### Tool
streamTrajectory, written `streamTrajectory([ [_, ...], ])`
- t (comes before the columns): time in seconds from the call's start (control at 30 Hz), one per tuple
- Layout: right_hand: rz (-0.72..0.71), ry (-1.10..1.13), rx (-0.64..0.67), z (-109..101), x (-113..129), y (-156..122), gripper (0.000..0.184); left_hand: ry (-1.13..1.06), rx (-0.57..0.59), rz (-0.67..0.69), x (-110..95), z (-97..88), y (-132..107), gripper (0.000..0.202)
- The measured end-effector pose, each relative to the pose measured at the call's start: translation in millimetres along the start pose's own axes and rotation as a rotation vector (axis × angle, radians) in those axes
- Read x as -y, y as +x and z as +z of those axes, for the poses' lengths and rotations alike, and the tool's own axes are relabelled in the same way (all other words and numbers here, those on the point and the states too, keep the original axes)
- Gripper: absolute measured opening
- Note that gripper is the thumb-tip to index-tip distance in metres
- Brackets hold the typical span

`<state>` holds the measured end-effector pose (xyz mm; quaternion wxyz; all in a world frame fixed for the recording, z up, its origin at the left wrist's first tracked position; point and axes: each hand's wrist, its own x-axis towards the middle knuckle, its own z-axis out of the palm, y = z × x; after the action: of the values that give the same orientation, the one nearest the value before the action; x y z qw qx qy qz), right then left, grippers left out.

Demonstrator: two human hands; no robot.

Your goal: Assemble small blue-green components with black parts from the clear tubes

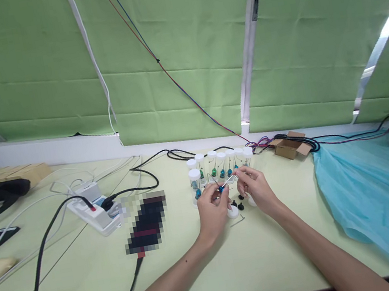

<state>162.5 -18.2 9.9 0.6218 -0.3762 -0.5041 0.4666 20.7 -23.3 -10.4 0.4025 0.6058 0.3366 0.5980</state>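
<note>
My left hand [211, 210] is closed in a pinch on a small blue-headed part with a thin metal pin [221, 188]. My right hand [256, 187] is closed too, its fingertips on the other end of a small clear tube [231, 179] held between both hands. Just behind them stands a cluster of clear vials with white caps [216, 164], each holding a blue or green-headed pin. On the table under the hands lie a loose white cap [233, 212], small black knobs [241, 206] and a thin metal pin [237, 221].
A white power strip [95, 210] with black cables sits to the left, next to a blurred dark device [146, 224]. An open cardboard box [290, 146] is behind the vials. A blue sheet [376, 193] covers the table's right side. Green blinds hang behind.
</note>
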Motion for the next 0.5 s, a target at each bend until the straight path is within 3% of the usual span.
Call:
streamTrajectory([
  [0.2,0.019,0.033,0.083,-1.2,-1.1,-0.9,0.032,-0.033,0.008,-0.018,-2.6,-0.6,0.7,0.024],
  [0.5,-0.009,0.029,0.080,-2.5,-2.7,0.1,0.030,-0.025,0.010,-0.039,-5.7,0.7,-0.4,0.023],
])
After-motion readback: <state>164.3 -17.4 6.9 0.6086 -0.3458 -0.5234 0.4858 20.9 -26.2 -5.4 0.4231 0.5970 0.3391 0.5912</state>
